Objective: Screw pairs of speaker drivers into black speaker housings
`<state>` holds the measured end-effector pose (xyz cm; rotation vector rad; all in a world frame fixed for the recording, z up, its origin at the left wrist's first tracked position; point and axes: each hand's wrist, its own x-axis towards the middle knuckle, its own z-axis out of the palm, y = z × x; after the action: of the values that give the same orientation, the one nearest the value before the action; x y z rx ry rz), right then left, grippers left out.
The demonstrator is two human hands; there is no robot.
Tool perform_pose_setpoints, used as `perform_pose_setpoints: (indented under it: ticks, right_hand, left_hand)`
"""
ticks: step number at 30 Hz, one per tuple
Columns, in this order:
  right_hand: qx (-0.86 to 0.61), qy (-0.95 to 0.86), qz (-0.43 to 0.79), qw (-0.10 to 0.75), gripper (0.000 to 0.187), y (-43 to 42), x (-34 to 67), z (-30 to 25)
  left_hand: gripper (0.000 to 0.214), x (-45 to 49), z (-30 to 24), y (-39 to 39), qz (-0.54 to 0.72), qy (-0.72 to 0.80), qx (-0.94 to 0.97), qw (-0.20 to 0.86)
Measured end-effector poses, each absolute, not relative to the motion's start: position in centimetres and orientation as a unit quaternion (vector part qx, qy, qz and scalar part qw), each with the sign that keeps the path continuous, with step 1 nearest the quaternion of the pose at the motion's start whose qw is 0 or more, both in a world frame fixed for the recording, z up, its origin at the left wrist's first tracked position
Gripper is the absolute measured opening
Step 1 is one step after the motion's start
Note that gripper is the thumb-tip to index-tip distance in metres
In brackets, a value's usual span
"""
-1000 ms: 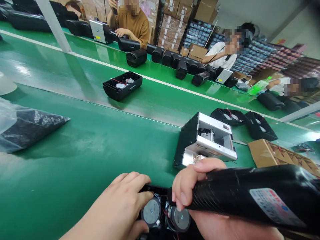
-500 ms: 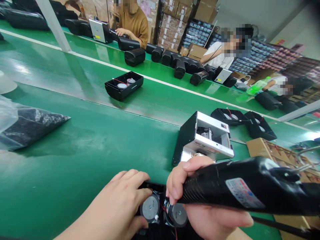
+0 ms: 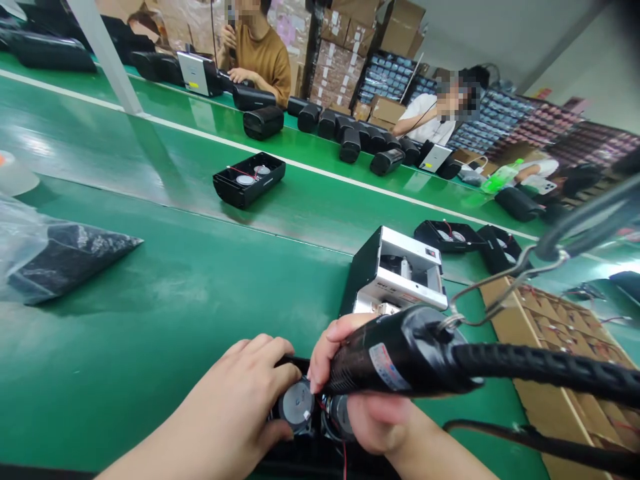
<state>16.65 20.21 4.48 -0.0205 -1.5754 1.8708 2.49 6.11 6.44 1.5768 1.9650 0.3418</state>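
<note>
My right hand [image 3: 373, 413] is wrapped round a black electric screwdriver [image 3: 385, 357], held almost level over a black speaker housing [image 3: 295, 460]. The screwdriver's tip is hidden behind my hand. Two round speaker drivers with grey magnets sit in the housing; the left driver [image 3: 298, 403] shows well, while my right hand partly covers the right driver [image 3: 339, 417]. A red wire hangs from between them. My left hand [image 3: 250, 393] grips the housing's left side, thumb and fingers curled about the left driver. Just beyond stands a silver and black screw feeder [image 3: 410, 283].
A divided cardboard box [image 3: 500, 320] stands at right, below a metal hanger loop [image 3: 505, 293] and the screwdriver's cable [image 3: 550, 370]. A plastic bag [image 3: 75, 257] lies left. An open speaker housing [image 3: 250, 180] sits on the green belt. Co-workers sit across.
The screwdriver and my right hand have shifted left and swung, bringing its rear end, cable and hanger loop into view. My left hand stays on the housing.
</note>
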Motion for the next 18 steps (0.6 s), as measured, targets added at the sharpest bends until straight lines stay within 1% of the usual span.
perform_pose_setpoints:
  ticks: [4,8,12,14,16,18]
  right_hand:
    - [-0.026,-0.62,0.71,0.333,0.059,20.0,16.9,5.5]
    - [-0.048,-0.63,0.707,0.318,0.057,19.7,17.3,6.1]
    - [-0.074,-0.628,0.702,0.327,0.053,19.4,17.1,6.0]
    - [-0.086,-0.596,0.715,0.356,0.056,19.5,17.2,6.7]
    - [-0.095,-0.548,0.723,0.409,0.058,19.9,18.2,8.1]
    - [-0.119,-0.521,0.714,0.453,0.046,20.8,20.1,9.9]
  left_hand:
    - [0.035,2.6,6.9,6.1,0.103,0.737,0.598,0.296]
    - [0.031,2.6,6.8,6.0,0.12,0.737,0.606,0.274]
    - [0.035,2.7,6.9,6.1,0.107,0.744,0.599,0.275]
    - [0.038,2.8,7.2,6.3,0.088,0.749,0.588,0.293]
    - [0.037,2.9,7.5,6.5,0.076,0.752,0.575,0.312]
    - [0.036,2.9,7.7,6.6,0.066,0.756,0.567,0.32]
